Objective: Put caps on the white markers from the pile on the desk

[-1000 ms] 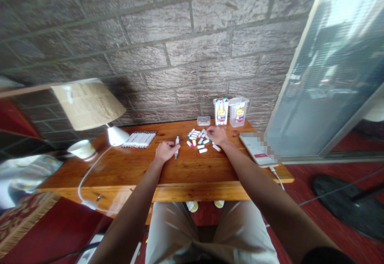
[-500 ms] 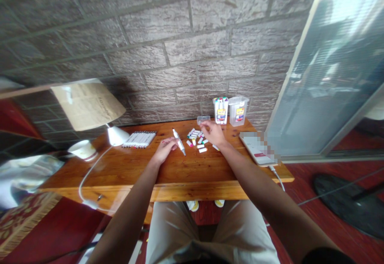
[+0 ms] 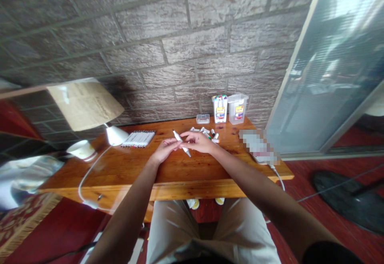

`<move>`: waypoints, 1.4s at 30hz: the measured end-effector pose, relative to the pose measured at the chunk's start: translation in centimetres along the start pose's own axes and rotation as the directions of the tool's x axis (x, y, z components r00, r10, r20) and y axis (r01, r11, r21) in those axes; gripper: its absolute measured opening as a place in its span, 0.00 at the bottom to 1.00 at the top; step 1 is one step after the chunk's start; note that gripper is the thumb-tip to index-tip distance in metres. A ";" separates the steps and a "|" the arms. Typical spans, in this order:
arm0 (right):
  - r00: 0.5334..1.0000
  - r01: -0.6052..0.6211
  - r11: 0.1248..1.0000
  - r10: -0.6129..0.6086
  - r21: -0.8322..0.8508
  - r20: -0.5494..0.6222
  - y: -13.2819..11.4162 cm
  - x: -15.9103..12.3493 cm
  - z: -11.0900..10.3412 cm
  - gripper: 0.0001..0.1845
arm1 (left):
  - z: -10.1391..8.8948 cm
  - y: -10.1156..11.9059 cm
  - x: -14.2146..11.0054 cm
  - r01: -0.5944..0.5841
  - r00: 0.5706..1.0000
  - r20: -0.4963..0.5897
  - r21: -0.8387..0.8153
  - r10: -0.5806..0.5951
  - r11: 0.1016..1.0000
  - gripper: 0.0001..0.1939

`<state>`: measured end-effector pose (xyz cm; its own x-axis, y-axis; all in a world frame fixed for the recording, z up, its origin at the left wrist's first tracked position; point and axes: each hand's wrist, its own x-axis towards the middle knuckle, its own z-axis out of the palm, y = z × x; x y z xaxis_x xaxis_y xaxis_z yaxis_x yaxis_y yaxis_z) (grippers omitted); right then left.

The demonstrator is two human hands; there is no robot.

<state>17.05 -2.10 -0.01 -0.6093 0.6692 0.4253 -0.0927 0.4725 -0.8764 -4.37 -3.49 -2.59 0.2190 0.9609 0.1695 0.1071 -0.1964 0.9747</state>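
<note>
A white double-ended marker pen (image 3: 177,136), dark at its upper tip and grey at its lower one, slants above the wooden desk. My left hand (image 3: 165,149) is closed on it from the left side. From the right, my right hand (image 3: 198,141) meets the same marker, thumb across its lower half and fingertips by its upper edge. A gap shows between that thumb and the fingers. Partly hidden behind my right hand lies a pile of short white marker caps (image 3: 213,131) with coloured ends.
Marker pens (image 3: 139,139) lie in a row at the left by a lamp (image 3: 116,135) and a paper cup (image 3: 82,149). At the back stand a full marker box (image 3: 220,114), another clear box (image 3: 237,114) and a small clear lid (image 3: 203,119). A blurred-out flat device (image 3: 259,147) is at right.
My right hand has left the caps, risen towards the small lid, then come left and down to the marker. My left hand has lifted and tilted the marker.
</note>
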 end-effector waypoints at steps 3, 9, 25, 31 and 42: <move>0.996 -0.091 0.989 0.088 0.120 0.031 -0.3 0.0 -0.3 0.29 | 0.0 0.1 -0.1 -0.003 1.000 0.003 0.044 0.003 0.999 0.19; 0.978 -0.207 0.937 0.206 0.280 0.034 -1.2 0.0 -0.8 0.23 | 0.4 0.9 -0.3 0.004 1.000 -0.019 0.036 -0.004 0.999 0.22; 0.916 -0.209 0.547 0.400 0.810 -0.034 -2.9 -0.4 -3.9 0.10 | 1.1 1.5 0.1 0.050 0.986 -0.142 -0.237 -0.086 0.970 0.22; 0.919 -0.210 0.524 0.394 0.826 -0.016 -2.8 -0.4 -3.8 0.10 | 1.1 1.5 0.1 0.051 0.985 -0.145 -0.265 -0.092 0.963 0.21; 0.915 -0.233 0.538 0.405 0.810 -0.006 -2.8 -0.5 -3.8 0.07 | 1.0 1.3 0.2 0.066 0.983 -0.145 -0.276 -0.109 0.959 0.21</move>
<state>20.57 -1.60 3.12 -0.5903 0.8064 0.0357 -0.5460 -0.3663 -0.7535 -3.23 -3.76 -1.43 0.0634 0.9947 0.0811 -0.1502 -0.0709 0.9861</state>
